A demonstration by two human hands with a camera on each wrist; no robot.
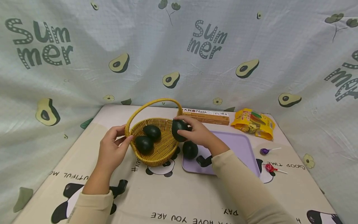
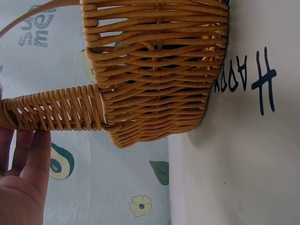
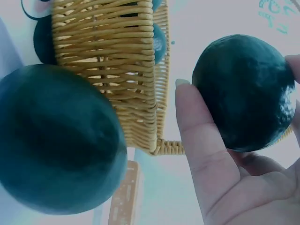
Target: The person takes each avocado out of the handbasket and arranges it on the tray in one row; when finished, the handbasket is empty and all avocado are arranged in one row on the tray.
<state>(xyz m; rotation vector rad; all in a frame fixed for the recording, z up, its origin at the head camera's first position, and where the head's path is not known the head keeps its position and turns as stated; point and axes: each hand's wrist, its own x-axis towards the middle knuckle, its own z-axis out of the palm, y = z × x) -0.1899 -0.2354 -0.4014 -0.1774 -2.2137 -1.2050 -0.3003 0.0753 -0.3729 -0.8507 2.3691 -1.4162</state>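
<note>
A yellow wicker basket point(image 1: 159, 160) with a tall arched handle stands on the table. Two dark green avocados point(image 1: 152, 132) lie inside it, on its left side. My left hand point(image 1: 113, 147) grips the handle near its left base; the left wrist view shows fingers point(image 2: 35, 157) against the woven handle point(image 2: 56, 110). In my right hand point(image 1: 199, 132) is a third avocado point(image 1: 179, 130), pinched between thumb and fingers above the basket's right rim. Another avocado point(image 1: 190, 150) sits on the left part of a purple tray point(image 1: 237, 146), and appears large in the right wrist view.
Behind the basket and tray lies a long pasta box point(image 1: 213, 118). A yellow snack bag point(image 1: 254, 123) is at the back right. Right of the tray lie a purple lollipop point(image 1: 264, 151) and a red lollipop point(image 1: 270, 168). A printed curtain point(image 1: 151, 40) hangs around the table.
</note>
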